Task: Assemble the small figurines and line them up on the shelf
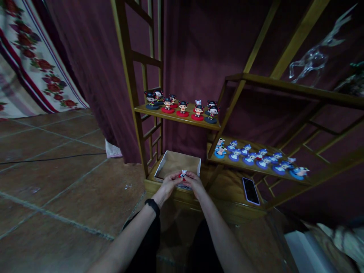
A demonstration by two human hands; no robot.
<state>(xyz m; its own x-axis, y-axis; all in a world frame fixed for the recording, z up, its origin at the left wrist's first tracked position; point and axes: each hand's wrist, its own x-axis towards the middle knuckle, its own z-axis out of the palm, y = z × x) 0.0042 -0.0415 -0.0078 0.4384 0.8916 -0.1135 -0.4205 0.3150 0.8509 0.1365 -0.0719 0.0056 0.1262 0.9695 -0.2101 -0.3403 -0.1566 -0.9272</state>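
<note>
Both my hands meet in front of a shallow cardboard box [170, 158] on the bottom board of a wooden shelf. My left hand [170, 183] and my right hand [193, 182] pinch a small figurine [183, 174] with a red base between their fingertips. A black band sits on my left wrist. On the upper shelf board [182, 118] stand several dark-haired figurines on red and dark bases [182, 107]. The lower board to the right carries several blue and white figurines [257, 156].
A black phone [250, 190] lies flat on the bottom board right of the box. The wooden shelf frame [130, 72] rises around the boards before a dark red curtain. Tiled floor with a black cable [51, 158] spreads to the left. A clear glass deer [318, 53] stands top right.
</note>
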